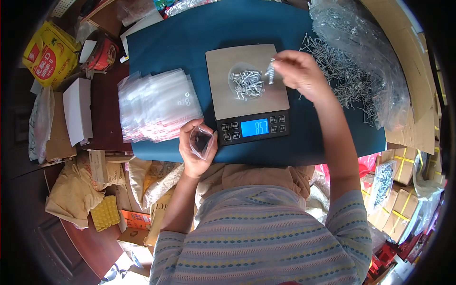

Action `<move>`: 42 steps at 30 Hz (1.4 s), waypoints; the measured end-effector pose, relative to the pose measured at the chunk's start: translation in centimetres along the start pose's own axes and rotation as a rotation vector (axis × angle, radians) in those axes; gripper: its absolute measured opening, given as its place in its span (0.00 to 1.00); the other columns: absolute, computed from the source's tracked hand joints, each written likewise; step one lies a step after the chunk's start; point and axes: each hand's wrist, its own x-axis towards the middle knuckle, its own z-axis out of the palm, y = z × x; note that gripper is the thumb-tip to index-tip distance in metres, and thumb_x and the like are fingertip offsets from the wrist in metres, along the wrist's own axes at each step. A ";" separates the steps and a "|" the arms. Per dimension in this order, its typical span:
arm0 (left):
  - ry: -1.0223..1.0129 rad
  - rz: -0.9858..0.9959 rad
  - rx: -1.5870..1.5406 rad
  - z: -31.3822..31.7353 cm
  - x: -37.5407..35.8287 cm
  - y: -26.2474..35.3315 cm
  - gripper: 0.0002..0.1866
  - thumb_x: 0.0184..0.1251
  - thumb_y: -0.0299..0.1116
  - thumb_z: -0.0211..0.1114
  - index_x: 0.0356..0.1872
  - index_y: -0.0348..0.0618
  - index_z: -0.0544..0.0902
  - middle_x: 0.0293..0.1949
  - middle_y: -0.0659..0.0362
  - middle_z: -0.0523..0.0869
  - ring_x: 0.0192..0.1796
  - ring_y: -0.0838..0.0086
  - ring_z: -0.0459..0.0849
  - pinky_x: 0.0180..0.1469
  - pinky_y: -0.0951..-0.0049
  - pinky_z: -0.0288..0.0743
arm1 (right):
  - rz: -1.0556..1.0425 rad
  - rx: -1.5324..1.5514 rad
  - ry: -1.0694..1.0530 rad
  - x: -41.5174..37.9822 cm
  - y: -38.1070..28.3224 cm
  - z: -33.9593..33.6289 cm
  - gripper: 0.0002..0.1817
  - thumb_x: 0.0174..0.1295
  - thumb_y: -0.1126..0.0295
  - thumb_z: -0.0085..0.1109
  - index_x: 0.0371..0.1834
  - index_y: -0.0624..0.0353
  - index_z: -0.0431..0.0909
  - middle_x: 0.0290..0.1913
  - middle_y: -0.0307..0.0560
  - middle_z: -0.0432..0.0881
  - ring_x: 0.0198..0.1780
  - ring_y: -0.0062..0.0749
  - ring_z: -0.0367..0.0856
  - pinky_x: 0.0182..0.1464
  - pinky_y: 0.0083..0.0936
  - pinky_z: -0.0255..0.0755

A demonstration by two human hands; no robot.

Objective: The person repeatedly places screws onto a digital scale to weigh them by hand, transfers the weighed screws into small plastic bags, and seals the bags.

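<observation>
My left hand (198, 148) holds a small clear plastic bag (202, 141) with its mouth spread open, in front of the digital scale (218, 102). My right hand (300, 73) pinches a few screws (271, 71) above the right side of the scale's plate. On that plate a round clear dish (233, 85) carries a pile of silver screws (247, 84). The blue display (255, 127) seems to read 857; any decimal point is too small to tell. Left of the scale, a spread of clear zip bags (156, 102) lies on the dark cloth, with small rings on top.
A heap of loose screws (344, 78) spills from a large plastic bag (356, 28) at the right, beside cardboard (422, 71). At the left stand a yellow bag (52, 54), a red container (102, 52) and a white box (77, 111). The dark cloth (175, 33) covers the table.
</observation>
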 end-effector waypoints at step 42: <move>-0.028 -0.139 -0.070 0.6 1.5 3.1 0.30 0.49 0.18 0.73 0.55 0.39 0.69 0.41 0.56 0.80 0.42 0.75 0.80 0.47 0.75 0.75 | -0.525 -1.122 0.151 -2.5 3.9 4.1 0.54 0.43 0.51 0.77 0.72 0.54 0.56 0.67 0.56 0.67 0.71 0.49 0.61 0.71 0.53 0.45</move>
